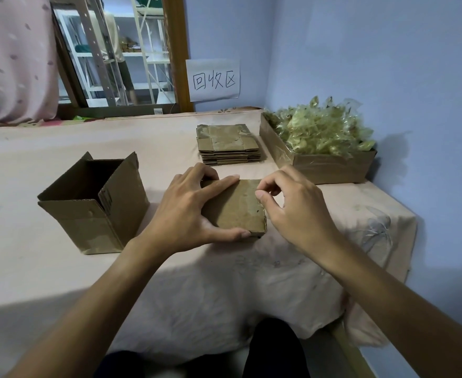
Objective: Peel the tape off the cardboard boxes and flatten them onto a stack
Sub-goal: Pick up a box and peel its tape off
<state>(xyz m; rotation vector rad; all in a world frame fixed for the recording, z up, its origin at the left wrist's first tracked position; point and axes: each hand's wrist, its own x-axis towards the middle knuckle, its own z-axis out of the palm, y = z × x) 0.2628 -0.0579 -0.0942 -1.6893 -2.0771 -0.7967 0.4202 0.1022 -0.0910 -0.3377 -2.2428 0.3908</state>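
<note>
Left hand (186, 211) grips box (238, 212); right hand (292, 207) pinches its tape (254, 193); tray (330, 168) holds tape wads (319, 132).

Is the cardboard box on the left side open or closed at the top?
Open: the box stands upright, its top flaps raised, showing the dark inside.

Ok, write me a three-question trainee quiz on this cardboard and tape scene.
1. True or false: the left hand grips the small box.
2. The right hand picks at the small box's: A) left edge B) right edge C) underside.
3. Fill in: the tray holds crumpled ____.
Key: 1 true; 2 B; 3 tape.
</note>
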